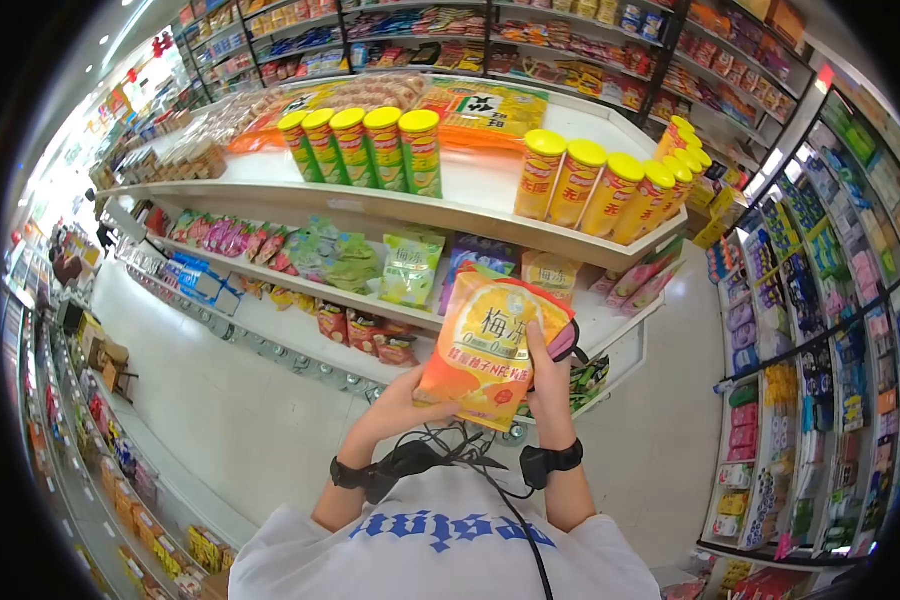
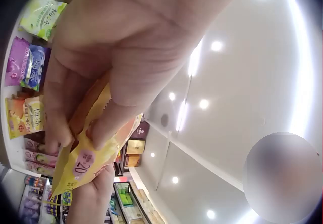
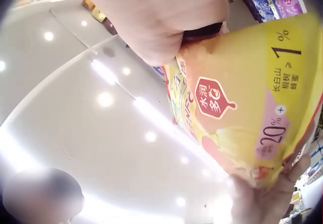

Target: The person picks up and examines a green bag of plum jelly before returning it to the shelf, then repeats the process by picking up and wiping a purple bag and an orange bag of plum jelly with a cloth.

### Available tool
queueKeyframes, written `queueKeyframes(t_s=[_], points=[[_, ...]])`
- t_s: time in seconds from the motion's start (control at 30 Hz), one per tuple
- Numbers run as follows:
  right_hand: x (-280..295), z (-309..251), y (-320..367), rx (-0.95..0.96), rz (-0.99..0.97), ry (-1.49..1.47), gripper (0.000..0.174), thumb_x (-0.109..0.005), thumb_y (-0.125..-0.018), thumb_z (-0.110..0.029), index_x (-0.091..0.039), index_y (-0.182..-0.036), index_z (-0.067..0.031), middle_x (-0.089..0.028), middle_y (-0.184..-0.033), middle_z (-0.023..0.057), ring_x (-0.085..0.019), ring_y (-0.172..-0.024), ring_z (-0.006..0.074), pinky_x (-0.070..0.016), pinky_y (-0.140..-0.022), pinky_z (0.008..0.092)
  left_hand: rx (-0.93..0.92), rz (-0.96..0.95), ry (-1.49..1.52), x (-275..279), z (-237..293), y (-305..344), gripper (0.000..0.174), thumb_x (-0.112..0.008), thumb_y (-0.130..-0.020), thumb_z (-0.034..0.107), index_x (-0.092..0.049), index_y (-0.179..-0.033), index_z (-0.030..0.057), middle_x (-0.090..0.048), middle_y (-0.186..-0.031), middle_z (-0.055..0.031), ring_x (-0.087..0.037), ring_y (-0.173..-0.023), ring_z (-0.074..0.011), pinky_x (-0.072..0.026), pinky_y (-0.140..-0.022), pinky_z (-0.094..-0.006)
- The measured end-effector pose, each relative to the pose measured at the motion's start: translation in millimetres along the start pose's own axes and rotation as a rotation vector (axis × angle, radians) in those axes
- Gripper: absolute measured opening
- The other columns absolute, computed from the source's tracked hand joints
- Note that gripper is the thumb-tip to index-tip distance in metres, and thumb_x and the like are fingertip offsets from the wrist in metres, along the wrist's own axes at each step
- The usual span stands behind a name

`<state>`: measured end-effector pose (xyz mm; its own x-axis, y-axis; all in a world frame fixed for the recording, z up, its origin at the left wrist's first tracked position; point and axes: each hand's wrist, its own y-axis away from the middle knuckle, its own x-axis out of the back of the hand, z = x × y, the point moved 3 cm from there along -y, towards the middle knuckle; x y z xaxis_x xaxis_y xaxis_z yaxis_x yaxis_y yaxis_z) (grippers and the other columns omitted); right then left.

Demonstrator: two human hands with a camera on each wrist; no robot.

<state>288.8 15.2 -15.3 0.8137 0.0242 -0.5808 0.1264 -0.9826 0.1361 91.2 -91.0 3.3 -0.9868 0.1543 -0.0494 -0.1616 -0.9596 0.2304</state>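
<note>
A yellow and orange bag of jelly [image 1: 485, 350] is held up between both hands in front of the chest, its printed front facing the head camera. My left hand [image 1: 402, 408] pinches the lower left corner, thumb over the front, as the left wrist view also shows on the yellow bag [image 2: 96, 156]. At the right edge my right hand [image 1: 550, 385] grips the bag, thumb lying up along its front. In the right wrist view the bag [image 3: 227, 93] fills much of the picture, and the fingers behind it are mostly hidden.
Ahead stands a white tiered display shelf [image 1: 370, 215]. Green canisters [image 1: 420, 155] and yellow canisters [image 1: 545, 180] line its top. Below sit a green jelly bag [image 1: 410, 268] and a similar orange bag [image 1: 550, 275]. Stocked shelving [image 1: 810, 330] runs along the right. Black cables [image 1: 460, 445] hang between the wrists.
</note>
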Motion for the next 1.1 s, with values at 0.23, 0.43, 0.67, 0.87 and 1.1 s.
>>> queueKeyframes(t_s=[0.23, 0.43, 0.67, 0.87, 1.1], points=[[4, 0, -14, 0.109, 0.033, -0.083, 0.042, -0.065, -0.099, -0.017, -0.049, -0.135, -0.0024, -0.06, -0.128, 0.0076, -0.059, -0.116, 0.0165, -0.0484, -0.097, 0.0323, -0.06, 0.008, -0.042, 28, -11, -21, 0.046, -0.076, -0.087, 0.008, -0.058, -0.128, -0.0032, -0.068, -0.113, -0.0075, -0.065, -0.097, -0.0121, -0.0547, -0.082, -0.0283], [-9, 27, -17, 0.056, 0.18, 0.125, 0.013, -0.067, -0.098, -0.023, -0.062, -0.105, -0.0125, -0.061, -0.084, -0.0048, -0.056, -0.062, 0.0043, -0.04, -0.048, 0.0207, -0.225, 0.043, -0.249, 82, -1, -18, 0.048, -0.077, -0.084, 0.005, -0.059, -0.128, -0.0022, -0.07, -0.109, -0.0081, -0.065, -0.095, -0.0134, -0.0529, -0.084, -0.0294], [-92, 75, -21, 0.044, 0.153, 0.129, 0.02, -0.068, -0.097, -0.029, -0.057, -0.086, -0.0167, -0.05, -0.068, -0.0093, -0.042, -0.048, 0.0012, -0.0245, -0.041, 0.0205, -0.295, 0.015, -0.297, 200, 8, 7, 0.048, -0.078, -0.083, 0.008, -0.06, -0.127, -0.0004, -0.071, -0.107, -0.013, -0.066, -0.096, -0.0159, -0.052, -0.087, -0.0316], [-163, 98, -18, 0.24, 0.278, 0.495, 0.025, -0.065, -0.099, -0.036, -0.063, -0.094, -0.0115, -0.058, -0.08, -0.007, -0.049, -0.062, 0.0022, -0.0343, -0.05, 0.0214, -0.262, 0.167, 0.098, 308, -2, 23, 0.05, -0.079, -0.083, 0.005, -0.058, -0.129, -0.0007, -0.066, -0.117, -0.0051, -0.065, -0.098, -0.0141, -0.0542, -0.085, -0.0281], [-135, 144, -17, 0.189, 0.351, 0.362, 0.023, -0.062, -0.101, -0.033, -0.063, -0.1, -0.0107, -0.057, -0.072, -0.0066, -0.044, -0.052, 0.0019, -0.0291, -0.044, 0.0211, -0.659, 0.744, 0.542, 468, 36, -10, 0.049, -0.072, -0.088, 0.0, -0.049, -0.131, 0.0029, -0.063, -0.109, -0.0054, -0.065, -0.091, -0.013, -0.0537, -0.07, -0.026]])
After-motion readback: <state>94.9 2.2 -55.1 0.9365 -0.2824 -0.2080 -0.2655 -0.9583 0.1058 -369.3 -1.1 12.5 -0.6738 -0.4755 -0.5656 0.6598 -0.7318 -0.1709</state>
